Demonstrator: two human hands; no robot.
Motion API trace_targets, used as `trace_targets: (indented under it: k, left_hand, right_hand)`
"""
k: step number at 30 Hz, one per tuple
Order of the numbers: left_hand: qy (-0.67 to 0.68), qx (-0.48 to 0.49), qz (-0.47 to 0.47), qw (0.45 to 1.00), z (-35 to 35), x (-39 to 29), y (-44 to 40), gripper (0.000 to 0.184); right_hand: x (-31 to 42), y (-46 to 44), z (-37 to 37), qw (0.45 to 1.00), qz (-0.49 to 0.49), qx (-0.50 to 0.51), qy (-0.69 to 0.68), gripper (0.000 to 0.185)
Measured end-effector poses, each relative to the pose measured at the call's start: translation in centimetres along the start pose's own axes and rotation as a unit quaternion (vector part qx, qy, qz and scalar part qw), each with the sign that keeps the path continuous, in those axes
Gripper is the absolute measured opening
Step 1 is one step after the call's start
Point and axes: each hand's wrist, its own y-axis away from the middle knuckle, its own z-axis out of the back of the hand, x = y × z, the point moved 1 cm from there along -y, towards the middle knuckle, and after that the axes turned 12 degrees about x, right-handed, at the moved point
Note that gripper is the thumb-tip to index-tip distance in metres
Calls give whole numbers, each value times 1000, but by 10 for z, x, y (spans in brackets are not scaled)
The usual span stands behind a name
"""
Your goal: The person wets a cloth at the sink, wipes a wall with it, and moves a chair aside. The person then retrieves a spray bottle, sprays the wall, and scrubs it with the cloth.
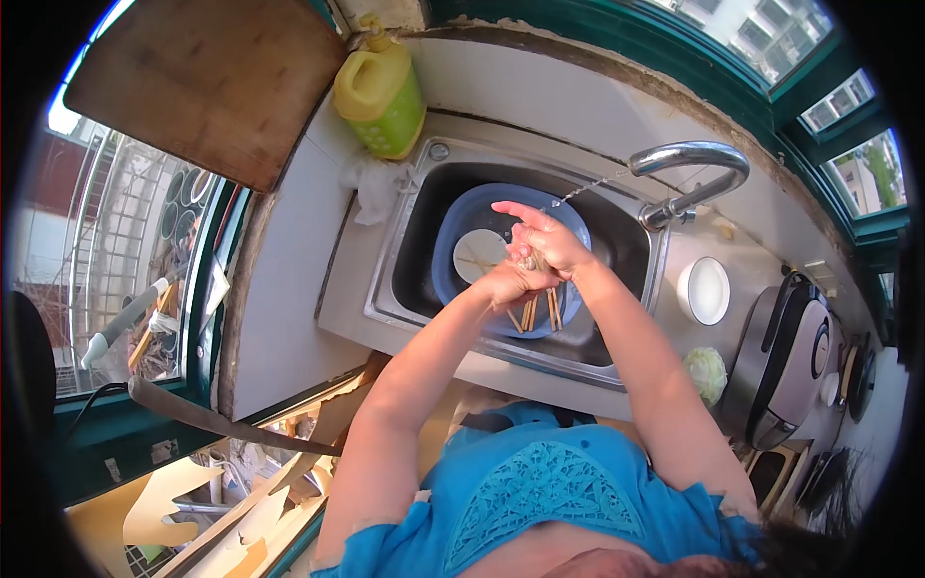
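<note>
The sticks (530, 312) are held over a blue tub (482, 204). They are gripped tightly by the left hand (515, 284); the right hand (547, 243) is curled round them, with one finger stuck out. A dish (472, 246) is held in the tub, and the tub by a metal sink (617, 289). Water (583, 190) is poured by the tap (737, 169). A white bowl (708, 291), cabbage (706, 376) and cooker (805, 361) are seen on the counter (674, 337).
</note>
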Motion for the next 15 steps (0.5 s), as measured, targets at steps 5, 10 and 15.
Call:
trace_targets:
  k: [5,10,15]
  left_hand:
    - [-139,-34,26,989,16,15,-4,25]
    - [-202,-83,-100,971,43,61,-22,31]
    - [3,125,-14,992,43,22,19,39]
  right_hand:
    - [-11,-13,6,965,-39,-68,249,27]
    - [-36,-18,8,902,-20,-172,395,16]
    - [-2,17,-8,970,-33,-100,218,22]
